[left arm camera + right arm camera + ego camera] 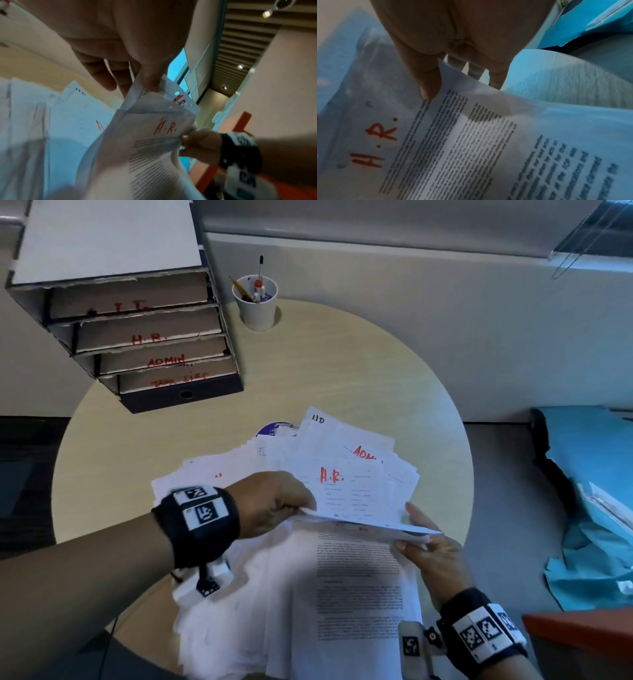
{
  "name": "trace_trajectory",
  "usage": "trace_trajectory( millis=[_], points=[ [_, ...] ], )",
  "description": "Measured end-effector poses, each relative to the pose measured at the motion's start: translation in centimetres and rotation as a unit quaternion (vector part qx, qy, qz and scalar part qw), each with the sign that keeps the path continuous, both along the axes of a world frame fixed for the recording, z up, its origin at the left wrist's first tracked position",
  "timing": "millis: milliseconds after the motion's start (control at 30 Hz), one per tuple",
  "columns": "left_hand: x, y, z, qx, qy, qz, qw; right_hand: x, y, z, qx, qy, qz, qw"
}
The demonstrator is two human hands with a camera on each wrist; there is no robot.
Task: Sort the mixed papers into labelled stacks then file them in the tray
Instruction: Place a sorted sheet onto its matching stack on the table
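Note:
A loose pile of white papers (260, 463) with red "H.R." and "ADMIN" marks lies on the round table. I hold a small bundle of H.R. sheets (363, 525) above it, and a text page (356, 583) hangs down from the bundle. My left hand (277, 505) pinches the bundle's left edge. My right hand (431, 556) grips its right edge, thumb on the paper. In the left wrist view the thumb and fingers of my left hand (150, 81) pinch the H.R. sheets (154, 128). In the right wrist view my right hand (447, 75) holds the page marked H.R. (453, 142).
A tiered filing tray (144, 337) stands at the back left, its shelves labelled I.T., H.R., ADMIN and TASK LIST. A white cup of pens (257, 299) stands beside it. Blue cloth (596, 501) lies off the table to the right. A red edge (579, 631) shows at lower right.

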State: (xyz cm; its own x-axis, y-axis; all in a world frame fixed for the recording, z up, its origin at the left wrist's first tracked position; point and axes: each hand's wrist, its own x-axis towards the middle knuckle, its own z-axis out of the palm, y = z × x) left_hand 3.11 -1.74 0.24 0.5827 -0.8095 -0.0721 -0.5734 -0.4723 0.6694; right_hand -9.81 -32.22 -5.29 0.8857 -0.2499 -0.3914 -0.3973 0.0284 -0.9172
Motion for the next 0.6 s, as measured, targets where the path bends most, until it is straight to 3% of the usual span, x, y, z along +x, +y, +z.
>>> trace_trajectory(
  millis=[67,133,167,200,233,267,333,433,533,600],
  points=[
    [-0.8,0.5,0.3,-0.028,0.129,0.066,0.989,-0.2,-0.1,0.0,-0.012,0.002,0.006,1.0],
    [-0.6,0.3,0.4,-0.114,0.29,0.199,0.929,-0.5,-0.2,-0.1,-0.03,0.0,0.006,1.0],
    [-0.1,0.0,0.0,-0.137,0.307,0.258,0.906,-0.7,-0.4,-0.2,-0.023,0.003,-0.001,1.0],
    [0.8,-0.3,-0.8,-0.111,0.269,0.291,0.911,-0.9,-0.5,-0.4,-0.003,0.008,-0.015,1.0],
    [1.8,-0.7,-1.7,-0.044,0.202,0.288,0.935,-1.0,-0.6,-0.4,0.021,0.01,-0.027,0.999],
    [2.8,-1.1,-2.7,0.059,0.11,0.246,0.961,-1.1,-0.6,-0.4,0.048,0.007,-0.032,0.998],
    [4.2,-2.8,-4.2,0.22,0.008,0.165,0.961,-1.0,-0.6,-0.3,0.105,-0.008,-0.02,0.994],
    [5.7,-4.7,-5.2,0.326,0.02,0.16,0.932,-0.5,-0.5,0.2,0.123,-0.001,0.001,0.992],
    [6.2,-4.8,-6.0,0.353,-0.004,0.188,0.917,0.0,0.1,0.5,0.055,0.027,0.004,0.998],
    [6.2,-4.7,-6.1,0.335,-0.011,0.197,0.922,0.2,0.5,0.1,0.045,0.035,-0.008,0.998]
  ],
)
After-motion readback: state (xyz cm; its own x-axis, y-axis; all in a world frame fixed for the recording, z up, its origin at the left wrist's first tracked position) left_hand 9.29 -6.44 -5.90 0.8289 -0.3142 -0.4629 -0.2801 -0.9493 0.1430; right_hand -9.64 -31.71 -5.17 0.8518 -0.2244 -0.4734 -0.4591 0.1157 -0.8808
